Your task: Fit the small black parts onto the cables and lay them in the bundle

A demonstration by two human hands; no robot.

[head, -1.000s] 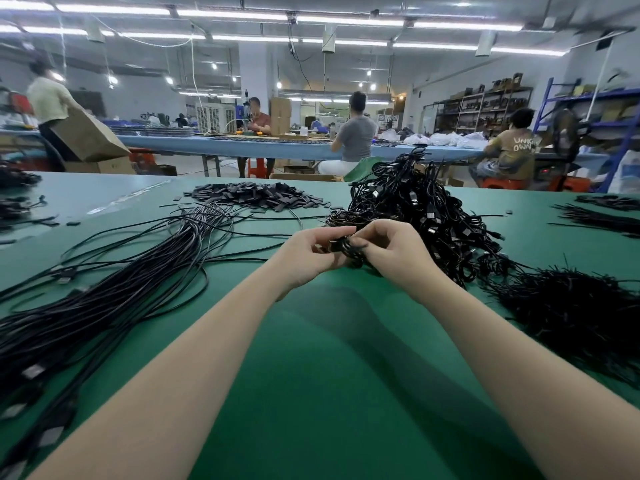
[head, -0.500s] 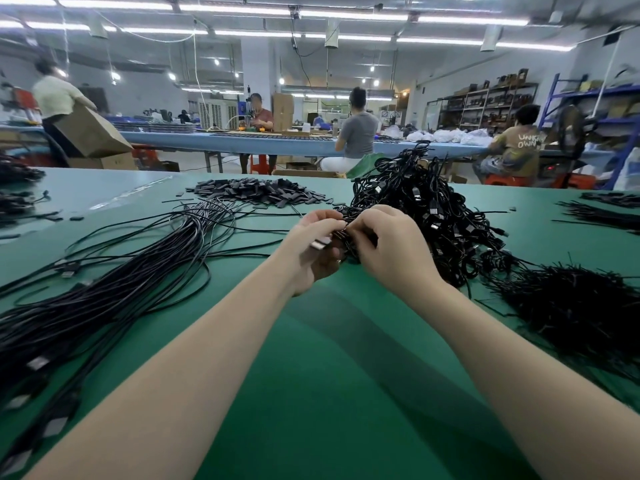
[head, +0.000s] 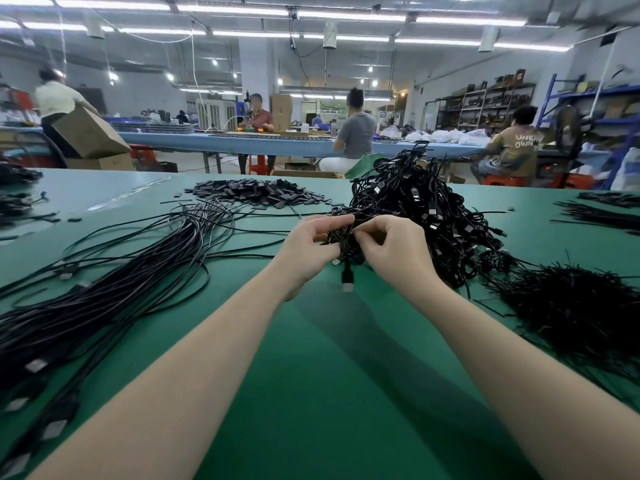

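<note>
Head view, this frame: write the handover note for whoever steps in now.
Left hand and right hand both pinch one coiled cable above the green table; its plug dangles below.
Small black parts lie heaped far left of centre; straight cables fan out on the left; coiled pile behind the hands.
Done: many coiled. Left: the straight ones. Whether this cable's part is on cannot be seen.

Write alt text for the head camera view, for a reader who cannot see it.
Two bare hands, left hand and right hand, grip a coiled black cable above a green table, its USB plug dangling. Straight cables lie left, a tangled cable pile right, small black parts behind.
</note>
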